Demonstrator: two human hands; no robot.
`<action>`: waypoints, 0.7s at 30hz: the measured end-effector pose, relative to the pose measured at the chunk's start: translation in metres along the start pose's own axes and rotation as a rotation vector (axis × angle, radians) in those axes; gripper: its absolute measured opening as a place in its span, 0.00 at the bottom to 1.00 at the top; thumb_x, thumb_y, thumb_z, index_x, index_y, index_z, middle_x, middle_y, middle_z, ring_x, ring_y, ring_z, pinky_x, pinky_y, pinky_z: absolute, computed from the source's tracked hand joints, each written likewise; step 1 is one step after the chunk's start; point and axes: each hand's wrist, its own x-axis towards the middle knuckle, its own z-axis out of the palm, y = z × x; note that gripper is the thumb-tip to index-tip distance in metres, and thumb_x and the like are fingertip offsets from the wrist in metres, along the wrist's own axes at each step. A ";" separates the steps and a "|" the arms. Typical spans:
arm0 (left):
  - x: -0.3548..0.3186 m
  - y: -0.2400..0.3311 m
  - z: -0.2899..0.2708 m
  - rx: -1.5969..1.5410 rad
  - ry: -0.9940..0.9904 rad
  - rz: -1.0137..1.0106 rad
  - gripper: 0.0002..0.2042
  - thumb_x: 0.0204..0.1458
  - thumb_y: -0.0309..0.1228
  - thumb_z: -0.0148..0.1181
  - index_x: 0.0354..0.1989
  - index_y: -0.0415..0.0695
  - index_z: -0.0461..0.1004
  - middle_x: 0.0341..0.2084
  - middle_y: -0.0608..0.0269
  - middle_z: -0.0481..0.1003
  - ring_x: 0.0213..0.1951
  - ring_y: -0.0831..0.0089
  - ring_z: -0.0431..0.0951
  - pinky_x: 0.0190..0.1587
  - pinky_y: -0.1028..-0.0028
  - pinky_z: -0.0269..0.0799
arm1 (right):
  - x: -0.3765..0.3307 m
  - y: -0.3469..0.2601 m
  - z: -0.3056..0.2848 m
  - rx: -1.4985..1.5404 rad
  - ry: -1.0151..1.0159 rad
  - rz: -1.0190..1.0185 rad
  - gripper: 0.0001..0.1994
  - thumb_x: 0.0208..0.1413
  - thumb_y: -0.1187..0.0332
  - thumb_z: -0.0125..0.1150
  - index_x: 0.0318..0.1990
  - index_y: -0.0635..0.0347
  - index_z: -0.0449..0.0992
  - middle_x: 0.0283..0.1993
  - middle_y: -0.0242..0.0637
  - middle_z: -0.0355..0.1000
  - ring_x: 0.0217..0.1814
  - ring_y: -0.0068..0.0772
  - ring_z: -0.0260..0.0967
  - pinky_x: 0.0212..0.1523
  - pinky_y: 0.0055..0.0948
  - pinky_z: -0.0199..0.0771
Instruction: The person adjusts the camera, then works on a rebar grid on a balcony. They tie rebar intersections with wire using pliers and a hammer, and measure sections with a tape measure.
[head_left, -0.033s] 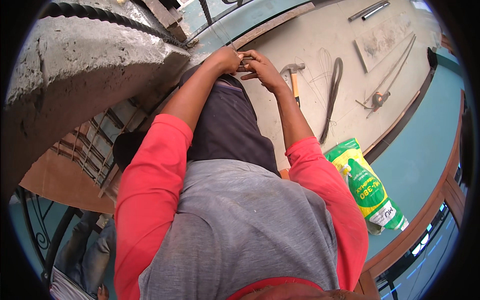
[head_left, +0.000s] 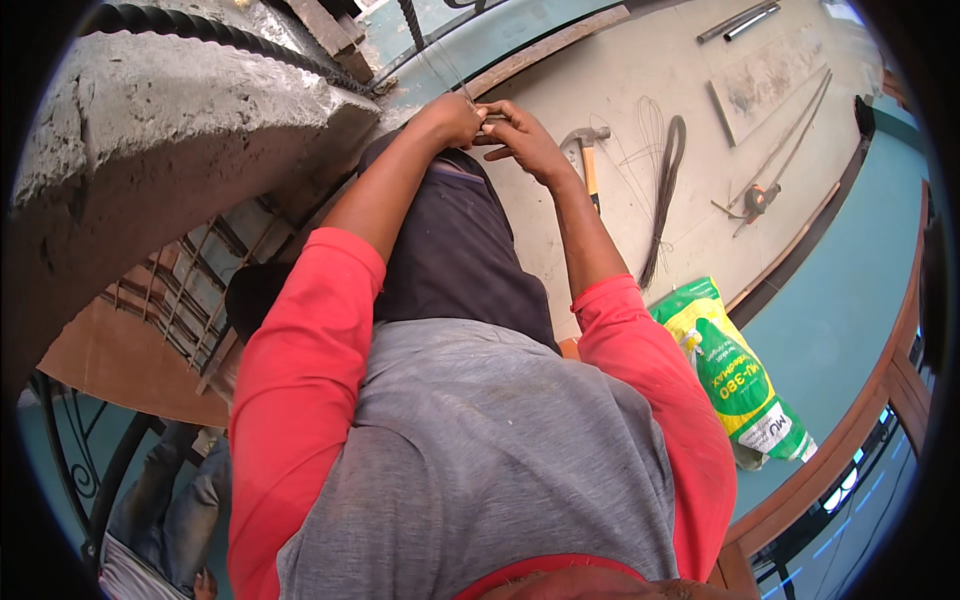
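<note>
My left hand (head_left: 453, 121) is over the dark-trousered knee (head_left: 440, 230), its fingers closed in a pinch. Thin wire strands (head_left: 447, 72) rise from that pinch toward the railing; the gripped part is hidden. From the right, my right hand (head_left: 530, 142) reaches in with its fingers spread and slightly bent. Its upper fingertips meet the left fingertips, and its thumb stands apart. I see no object between the right fingers, though the tips are partly covered. To the right of that hand lies a claw hammer (head_left: 588, 160) with a yellow and black handle.
A dark wire bundle (head_left: 667, 180) lies past the hammer, beside a tape measure (head_left: 758, 200), thin rods (head_left: 795, 135) and a flat slab (head_left: 768, 85). A green and yellow bag (head_left: 735, 370) lies by my right arm. Rough concrete (head_left: 190, 120) rises left; a person's jeans (head_left: 175, 490) show lower left.
My right fingers have shifted very slightly against the left hand. Everything else keeps its place.
</note>
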 end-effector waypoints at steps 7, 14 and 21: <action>-0.005 0.006 -0.003 -0.343 0.007 -0.223 0.16 0.63 0.43 0.60 0.38 0.42 0.84 0.21 0.63 0.77 0.20 0.76 0.70 0.25 0.72 0.66 | -0.004 -0.010 0.006 -0.402 0.044 -0.060 0.14 0.72 0.64 0.47 0.57 0.63 0.67 0.52 0.48 0.77 0.48 0.38 0.82 0.40 0.34 0.82; -0.002 -0.002 -0.005 -0.454 0.040 -0.239 0.10 0.58 0.38 0.68 0.36 0.44 0.85 0.21 0.66 0.78 0.21 0.79 0.71 0.25 0.72 0.67 | 0.010 -0.011 -0.004 -0.568 0.003 -0.106 0.14 0.73 0.66 0.43 0.57 0.64 0.68 0.48 0.43 0.79 0.46 0.34 0.82 0.37 0.32 0.81; 0.002 0.002 -0.006 -0.193 0.074 -0.280 0.11 0.55 0.39 0.68 0.35 0.43 0.85 0.24 0.62 0.81 0.23 0.77 0.77 0.29 0.73 0.72 | 0.009 -0.007 -0.011 -0.735 0.094 -0.231 0.11 0.70 0.66 0.47 0.49 0.61 0.74 0.38 0.42 0.82 0.37 0.38 0.82 0.42 0.36 0.78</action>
